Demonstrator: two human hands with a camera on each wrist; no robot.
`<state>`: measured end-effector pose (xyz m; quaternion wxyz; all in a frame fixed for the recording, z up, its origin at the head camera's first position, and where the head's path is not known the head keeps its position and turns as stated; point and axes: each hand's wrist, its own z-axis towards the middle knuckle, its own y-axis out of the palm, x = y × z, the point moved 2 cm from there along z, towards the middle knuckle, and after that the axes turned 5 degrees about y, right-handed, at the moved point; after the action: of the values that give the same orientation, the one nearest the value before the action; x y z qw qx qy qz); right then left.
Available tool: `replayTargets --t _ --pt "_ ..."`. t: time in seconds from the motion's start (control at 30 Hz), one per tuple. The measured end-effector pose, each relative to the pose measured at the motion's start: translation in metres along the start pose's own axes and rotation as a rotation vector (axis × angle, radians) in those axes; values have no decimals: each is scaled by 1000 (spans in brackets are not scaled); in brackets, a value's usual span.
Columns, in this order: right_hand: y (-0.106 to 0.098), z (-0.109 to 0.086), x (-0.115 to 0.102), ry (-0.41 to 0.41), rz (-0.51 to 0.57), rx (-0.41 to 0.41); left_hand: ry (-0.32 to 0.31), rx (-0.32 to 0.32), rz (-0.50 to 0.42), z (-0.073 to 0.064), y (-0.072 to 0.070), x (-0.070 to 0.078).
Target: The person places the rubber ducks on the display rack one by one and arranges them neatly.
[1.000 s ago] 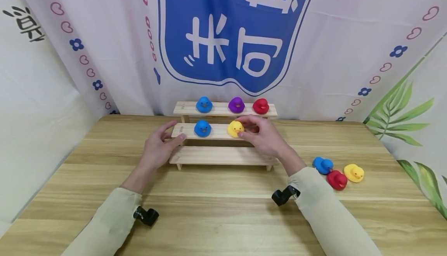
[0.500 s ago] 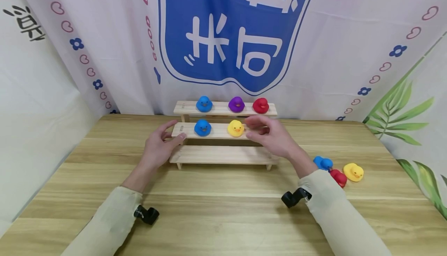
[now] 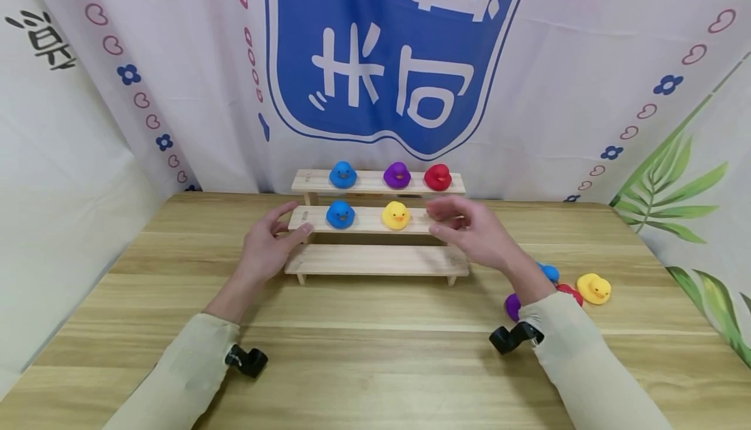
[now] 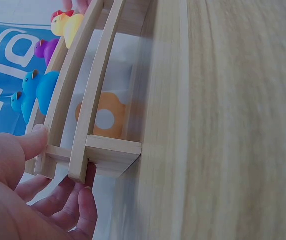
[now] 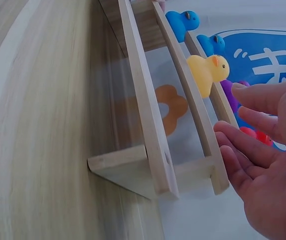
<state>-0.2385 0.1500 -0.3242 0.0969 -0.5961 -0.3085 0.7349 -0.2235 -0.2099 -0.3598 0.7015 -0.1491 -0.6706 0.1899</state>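
Observation:
A wooden three-step display stand (image 3: 375,260) stands at the back of the table. My left hand (image 3: 268,244) grips its left end; in the left wrist view the thumb lies on the middle step's end and the fingers curl around the side. On that step sit a blue rubber duck (image 3: 340,215) and a yellow rubber duck (image 3: 396,215). My right hand (image 3: 478,231) is at the step's right end, fingers relaxed, apart from the yellow duck and holding nothing. Blue (image 3: 343,174), purple (image 3: 397,175) and red rubber ducks (image 3: 437,177) line the top step.
Loose ducks lie on the table at the right: a yellow one (image 3: 594,288), plus red (image 3: 570,294), blue (image 3: 549,273) and purple ones (image 3: 513,307), partly hidden by my right forearm. A printed curtain (image 3: 205,78) hangs close behind the stand.
My right hand has let go of the yellow duck and moved right along the middle step. The duck stays on the step. My left hand has not moved.

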Motion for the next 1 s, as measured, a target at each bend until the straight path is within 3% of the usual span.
replayTargets --t 0.57,1.0 --pt "-23 -17 11 18 -6 12 -8 -8 -3 -1 0 0" --pt "-52 -39 24 84 -27 91 -7 -4 -2 0 1 1"
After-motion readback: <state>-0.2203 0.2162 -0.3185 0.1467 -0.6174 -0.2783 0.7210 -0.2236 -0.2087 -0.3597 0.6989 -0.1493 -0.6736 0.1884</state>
